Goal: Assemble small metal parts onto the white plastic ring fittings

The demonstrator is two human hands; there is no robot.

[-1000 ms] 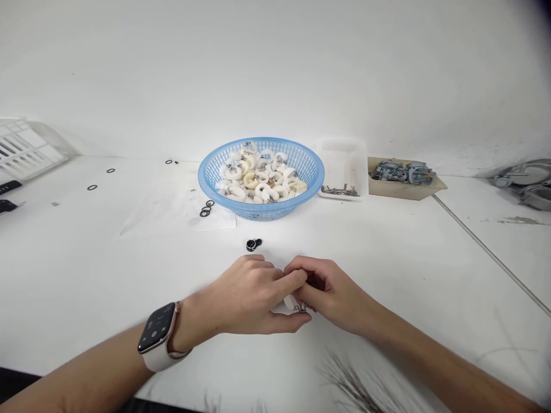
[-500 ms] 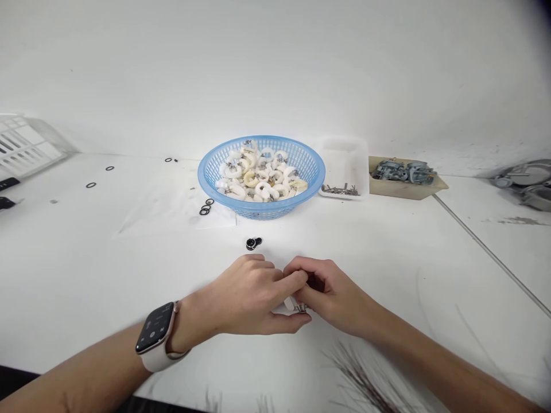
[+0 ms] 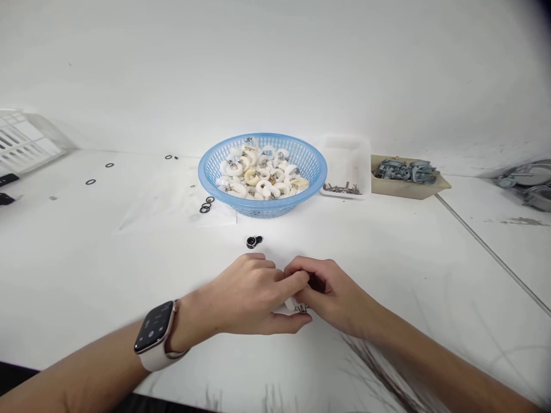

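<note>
Between my two hands is a white carburetor float with a small metal fitting at its end, mostly covered by fingers. My left hand, closed, pinches it from the left, with the thumb below near the metal end. From the other side my right hand is closed, its thumb and fingertips pressed at the top of the same float. Just beyond the hands lies a small black part with a ring. Similar white floats with metal bits fill a blue basket farther back.
Right of the basket stands a white tray with small metal pins, then a beige box of carburetors. Several black rubber rings lie to the left. A white slotted rack is at far left, metal parts at far right.
</note>
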